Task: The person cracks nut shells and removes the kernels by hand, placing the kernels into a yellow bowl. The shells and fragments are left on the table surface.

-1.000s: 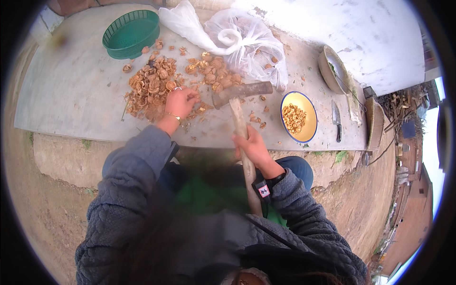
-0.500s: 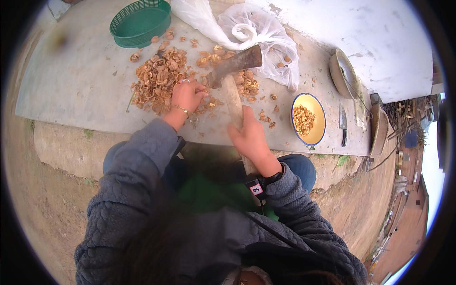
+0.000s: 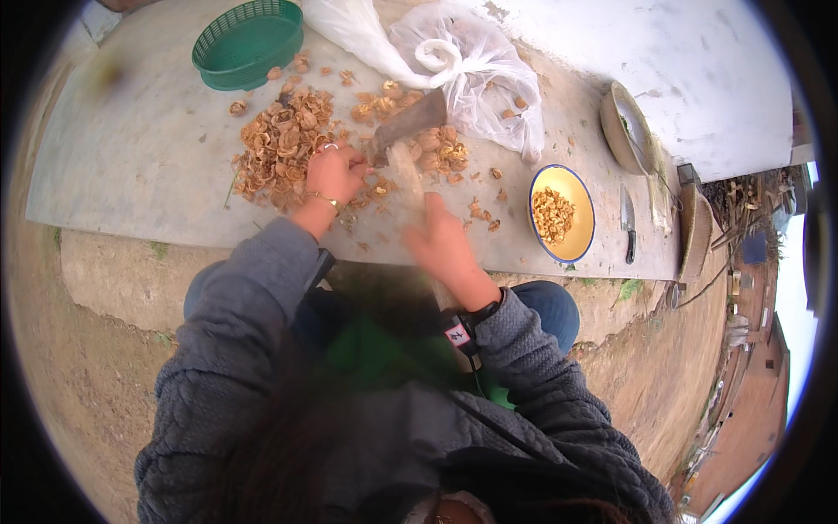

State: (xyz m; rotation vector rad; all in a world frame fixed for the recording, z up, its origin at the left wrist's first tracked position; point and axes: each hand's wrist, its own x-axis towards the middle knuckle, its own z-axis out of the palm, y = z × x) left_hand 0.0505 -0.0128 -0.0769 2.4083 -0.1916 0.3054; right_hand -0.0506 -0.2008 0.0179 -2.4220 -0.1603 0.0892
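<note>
Head view: the right hand (image 3: 447,255) wraps its fingers round the handle of the hammer (image 3: 404,168), whose head is near the left hand (image 3: 334,181). The left fingers are bunched; what they pinch, if anything, cannot be told. Step, as judged: hammering; the next stroke calls for clear fingertips. Walnuts (image 3: 443,144) lie beyond the hammer; shells (image 3: 284,144) crowd the left hand. A yellow bowl (image 3: 580,194) and knife (image 3: 629,224) are well apart.

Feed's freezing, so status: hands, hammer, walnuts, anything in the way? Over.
Right hand gripping hammer. Left hand beside shell pile, grip unclear. Walnuts around hammer head. Possibly in the way: left hand, near head.
</note>
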